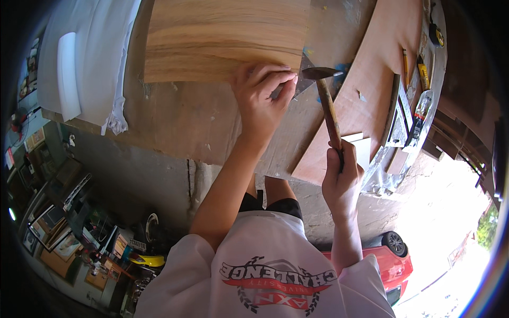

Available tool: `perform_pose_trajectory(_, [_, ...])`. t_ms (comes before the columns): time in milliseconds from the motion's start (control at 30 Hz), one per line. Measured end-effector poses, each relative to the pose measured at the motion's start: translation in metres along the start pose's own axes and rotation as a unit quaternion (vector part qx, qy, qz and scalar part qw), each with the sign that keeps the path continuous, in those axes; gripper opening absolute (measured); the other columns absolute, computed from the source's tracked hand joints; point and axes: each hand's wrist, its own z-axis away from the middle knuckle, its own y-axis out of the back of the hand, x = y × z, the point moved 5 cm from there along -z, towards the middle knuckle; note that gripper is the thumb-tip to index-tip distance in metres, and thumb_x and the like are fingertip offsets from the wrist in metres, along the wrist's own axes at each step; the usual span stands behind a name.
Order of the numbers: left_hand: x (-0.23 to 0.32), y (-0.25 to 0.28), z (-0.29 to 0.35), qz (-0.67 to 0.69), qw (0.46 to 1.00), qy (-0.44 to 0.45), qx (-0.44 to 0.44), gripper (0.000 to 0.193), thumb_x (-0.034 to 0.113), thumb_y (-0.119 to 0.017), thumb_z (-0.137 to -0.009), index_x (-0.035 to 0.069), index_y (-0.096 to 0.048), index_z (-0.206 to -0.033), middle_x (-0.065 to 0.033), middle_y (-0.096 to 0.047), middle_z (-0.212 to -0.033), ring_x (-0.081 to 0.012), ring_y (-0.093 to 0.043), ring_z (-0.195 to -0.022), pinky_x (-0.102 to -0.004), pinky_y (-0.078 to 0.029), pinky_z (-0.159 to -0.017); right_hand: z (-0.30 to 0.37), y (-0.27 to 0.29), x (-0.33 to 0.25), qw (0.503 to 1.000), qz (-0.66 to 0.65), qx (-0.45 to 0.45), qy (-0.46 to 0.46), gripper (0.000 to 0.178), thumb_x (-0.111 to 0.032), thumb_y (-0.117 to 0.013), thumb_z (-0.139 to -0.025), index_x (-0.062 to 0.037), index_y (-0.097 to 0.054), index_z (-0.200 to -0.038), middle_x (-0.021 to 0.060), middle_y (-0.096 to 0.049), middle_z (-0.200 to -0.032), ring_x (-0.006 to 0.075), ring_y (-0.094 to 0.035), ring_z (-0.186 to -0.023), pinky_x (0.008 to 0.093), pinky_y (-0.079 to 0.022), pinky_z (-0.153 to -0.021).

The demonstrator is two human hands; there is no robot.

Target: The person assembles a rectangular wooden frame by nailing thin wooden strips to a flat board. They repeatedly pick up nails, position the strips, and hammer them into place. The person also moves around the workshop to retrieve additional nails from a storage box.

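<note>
A hammer (328,106) with a wooden handle and dark metal head is gripped near its handle's lower end by my right hand (342,183). Its head is raised just right of a wood-grained board (225,40). Over the near right corner of that board, my left hand (263,95) is closed, thumb and fingertips pinched together. Whatever lies between those fingertips is too small to make out. The hammer head is apart from my left fingers.
The board rests on a worn wooden worktable (196,122). To the right lie a reddish plywood sheet (366,95), a pencil (405,69), a yellow cutter (423,74), a tape measure (436,34) and a metal square (401,119). White sheeting (101,47) covers the left end.
</note>
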Motion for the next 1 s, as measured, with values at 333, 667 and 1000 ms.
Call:
perform_pose_trajectory(333, [0.005,0.004,-0.003,-0.023,1.0,-0.013,0.004,0.017,0.01,-0.087,-0.074,0.018,-0.079,-0.086,0.0083,-0.075,-0.095,-0.0199,-0.062,-0.097,-0.0369,-0.04,-0.093,0.001,-0.008,-0.005,0.999,0.03,0.042,0.012,0.012,-0.007,-0.059,-0.102,0.0,-0.059,-0.111,0.0138,-0.064,-0.073,0.0325,-0.07,-0.061,0.0388,-0.052,-0.053])
perform_pose_trajectory(667, [0.004,0.001,-0.001,-0.012,1.0,-0.007,0.006,0.017,0.01,-0.085,-0.071,0.017,-0.077,-0.084,0.0083,-0.072,-0.096,-0.0202,-0.06,-0.1,-0.0411,-0.039,-0.094,0.002,-0.004,-0.006,0.997,0.03,0.062,0.035,0.014,-0.011,-0.059,-0.103,-0.0006,-0.06,-0.112,0.0132,-0.064,-0.073,0.029,-0.068,-0.056,0.0373,-0.051,-0.052])
perform_pose_trajectory(1000, [0.003,0.002,-0.001,-0.007,1.0,0.001,0.003,0.016,0.01,-0.087,-0.073,0.016,-0.078,-0.084,0.0071,-0.075,-0.095,-0.0204,-0.063,-0.097,-0.036,-0.042,-0.089,0.006,-0.003,-0.006,0.996,-0.004,0.072,0.049,0.015,-0.012,-0.057,-0.104,0.0004,-0.061,-0.111,0.014,-0.066,-0.075,0.0271,-0.068,-0.058,0.0381,-0.05,-0.053])
